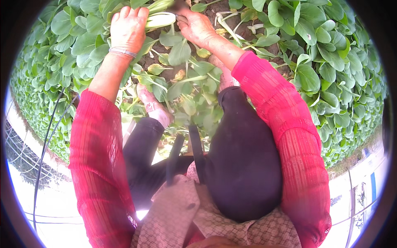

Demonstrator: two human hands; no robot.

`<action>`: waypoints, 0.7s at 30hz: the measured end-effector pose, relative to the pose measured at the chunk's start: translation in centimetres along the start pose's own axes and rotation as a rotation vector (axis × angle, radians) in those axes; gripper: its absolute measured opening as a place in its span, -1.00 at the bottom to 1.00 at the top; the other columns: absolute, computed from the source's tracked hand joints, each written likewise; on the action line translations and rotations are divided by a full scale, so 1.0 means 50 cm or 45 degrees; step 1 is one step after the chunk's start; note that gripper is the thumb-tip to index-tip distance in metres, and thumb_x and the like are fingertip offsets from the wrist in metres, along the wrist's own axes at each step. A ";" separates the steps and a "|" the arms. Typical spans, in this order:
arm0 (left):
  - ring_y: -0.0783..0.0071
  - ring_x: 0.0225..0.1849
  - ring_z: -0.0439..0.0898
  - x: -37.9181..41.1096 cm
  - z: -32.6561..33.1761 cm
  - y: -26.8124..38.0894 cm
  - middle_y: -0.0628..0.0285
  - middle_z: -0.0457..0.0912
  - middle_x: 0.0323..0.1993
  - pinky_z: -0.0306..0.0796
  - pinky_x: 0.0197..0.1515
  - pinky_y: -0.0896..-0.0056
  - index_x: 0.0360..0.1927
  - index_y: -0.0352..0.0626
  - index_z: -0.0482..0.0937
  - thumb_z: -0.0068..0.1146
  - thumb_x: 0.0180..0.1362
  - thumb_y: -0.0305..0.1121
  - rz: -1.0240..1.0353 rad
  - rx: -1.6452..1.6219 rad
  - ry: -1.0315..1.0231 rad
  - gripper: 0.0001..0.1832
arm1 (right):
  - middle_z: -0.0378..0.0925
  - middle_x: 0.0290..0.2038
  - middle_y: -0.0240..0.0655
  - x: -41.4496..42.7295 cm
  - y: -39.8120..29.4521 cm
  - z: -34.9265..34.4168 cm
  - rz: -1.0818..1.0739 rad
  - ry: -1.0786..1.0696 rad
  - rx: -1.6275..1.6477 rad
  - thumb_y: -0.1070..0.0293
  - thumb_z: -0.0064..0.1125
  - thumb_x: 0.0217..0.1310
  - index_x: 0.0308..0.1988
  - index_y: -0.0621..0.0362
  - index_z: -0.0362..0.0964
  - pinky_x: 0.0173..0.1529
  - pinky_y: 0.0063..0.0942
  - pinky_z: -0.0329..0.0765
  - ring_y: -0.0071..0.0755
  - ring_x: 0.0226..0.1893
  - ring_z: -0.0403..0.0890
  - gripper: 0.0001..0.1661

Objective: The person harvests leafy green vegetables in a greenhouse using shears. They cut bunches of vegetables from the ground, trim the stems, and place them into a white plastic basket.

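Note:
At the top left of the head view, my left hand (129, 29) is closed around a bunch of leafy greens (160, 20), whose pale stem bases point right. Grey bands circle the left wrist. My right hand (196, 27) is just right of the stem ends, its fingers bent around something dark at the picture's top; a blurred dark patch there hides what it is. Cut leaves (180, 52) and yellowed leaves (156, 68) lie on the soil below the hands. Both forearms come out of red knitted sleeves.
Dense leafy green plants (322, 40) stand at right and more plants (66, 43) at left. My shoes (149, 99) rest among loose leaves. Pulled-off stems (228, 28) lie on the soil right of my right hand. Dark straps (196, 152) hang between my knees.

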State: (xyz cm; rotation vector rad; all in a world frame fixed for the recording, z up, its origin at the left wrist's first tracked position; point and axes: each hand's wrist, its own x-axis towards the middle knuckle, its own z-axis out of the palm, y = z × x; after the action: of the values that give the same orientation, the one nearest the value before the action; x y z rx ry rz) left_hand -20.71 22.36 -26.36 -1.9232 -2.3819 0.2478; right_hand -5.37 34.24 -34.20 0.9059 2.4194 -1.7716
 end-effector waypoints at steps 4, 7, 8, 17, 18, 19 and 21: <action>0.28 -0.23 0.49 0.001 0.007 -0.002 0.35 0.54 -0.39 0.34 -0.19 0.26 -0.33 0.00 0.48 0.13 -0.18 -0.46 0.015 0.004 0.038 -0.75 | 0.60 -0.21 -0.12 0.045 -0.030 -0.008 0.026 -0.112 -0.168 0.27 0.06 0.13 -0.09 0.03 0.47 -0.06 -0.20 0.50 0.02 -0.16 0.59 -0.69; 0.28 -0.23 0.49 0.005 0.002 0.001 0.34 0.53 -0.37 0.34 -0.20 0.26 -0.33 0.00 0.48 0.12 -0.18 -0.46 0.016 -0.009 -0.006 -0.75 | 0.59 -0.23 -0.13 0.065 -0.032 -0.007 0.054 -0.167 -0.237 0.28 0.04 0.12 -0.09 0.02 0.44 -0.08 -0.16 0.50 0.05 -0.19 0.58 -0.69; 0.29 -0.23 0.49 -0.005 0.000 0.002 0.33 0.52 -0.34 0.34 -0.21 0.26 -0.33 -0.01 0.48 0.12 -0.18 -0.47 0.034 -0.001 -0.042 -0.74 | 0.59 -0.24 -0.12 0.039 -0.026 0.004 0.105 -0.145 -0.188 0.28 0.04 0.12 -0.09 0.02 0.43 -0.09 -0.15 0.50 0.06 -0.19 0.58 -0.69; 0.28 -0.24 0.49 -0.004 -0.009 0.016 0.33 0.51 -0.35 0.34 -0.18 0.26 -0.35 0.01 0.48 0.14 -0.21 -0.50 0.026 -0.002 -0.093 -0.73 | 0.58 -0.24 -0.10 0.073 -0.031 0.000 0.125 -0.271 -0.355 0.28 0.01 0.13 -0.10 0.00 0.44 -0.11 -0.09 0.51 0.09 -0.18 0.57 -0.70; 0.28 -0.25 0.49 -0.006 -0.008 0.016 0.32 0.51 -0.35 0.34 -0.19 0.27 -0.35 0.00 0.48 0.13 -0.22 -0.51 0.018 -0.022 -0.084 -0.73 | 0.60 -0.35 -0.12 0.063 -0.035 -0.003 0.053 -0.138 -0.260 0.32 0.07 0.04 -0.37 0.19 0.45 -0.25 -0.10 0.53 0.03 -0.29 0.62 -0.83; 0.28 -0.25 0.49 -0.010 -0.010 0.017 0.32 0.50 -0.36 0.33 -0.19 0.27 -0.35 0.00 0.47 0.13 -0.22 -0.51 0.031 -0.036 -0.084 -0.73 | 0.60 -0.31 -0.13 0.049 -0.024 0.002 0.110 -0.134 -0.062 0.32 0.05 0.06 -0.28 0.13 0.45 -0.20 -0.11 0.53 0.04 -0.25 0.61 -0.81; 0.27 -0.25 0.49 -0.012 -0.008 0.017 0.32 0.50 -0.36 0.33 -0.20 0.28 -0.36 0.00 0.47 0.13 -0.22 -0.52 0.052 -0.054 -0.064 -0.73 | 0.60 -0.28 -0.15 0.021 0.022 0.030 0.035 -0.060 0.005 0.33 0.02 0.10 -0.16 0.05 0.43 -0.14 -0.12 0.53 0.06 -0.21 0.59 -0.75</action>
State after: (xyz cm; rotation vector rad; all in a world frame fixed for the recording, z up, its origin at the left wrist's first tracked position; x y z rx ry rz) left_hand -19.70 21.97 -26.07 -2.0087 -2.4004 0.2537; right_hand -6.21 33.60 -36.03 0.8828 2.3639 -1.7687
